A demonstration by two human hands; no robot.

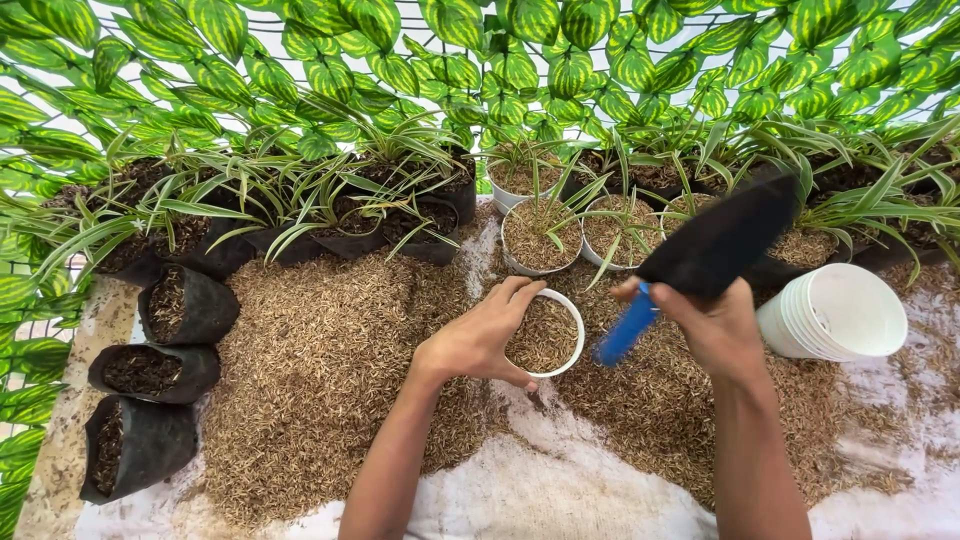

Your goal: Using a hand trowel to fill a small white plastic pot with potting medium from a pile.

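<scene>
Left hand (480, 340) grips a small white pot (548, 335) from its left side: fingers curl over the far rim, thumb wraps the near rim. The pot sits upright on the husk-covered sheet, about centre of the view, filled nearly to the rim with brown husk mix.

Right hand (718, 325) is closed around a blue handle (628, 328) of a black trowel (722, 240). Fingers are wrapped tight on the handle. The trowel is tilted, blade up and to the right, handle end pointing down-left toward the pot. The handle tip is just beside the pot's right rim; cannot tell if it touches. The blade is blurred.

Around them:
- Loose pile of rice husk (320, 370) spreads over a white cloth sheet (540, 490), heaviest left of the pot and under the right forearm.
- Stack of empty white pots (835, 312) lies on its side to the right of the right hand, mouth facing the camera, well apart from the held pot.
- Two white pots with young striped plants (575, 225) stand just behind the held pot, filled with the same husk.
- Three black grow bags (150, 385) of dark soil lie in a column at the left edge.
- Row of black bags with spider plants (330, 200) runs along the back.
- Green leaf screen (480, 60) covers the mesh backdrop.
</scene>
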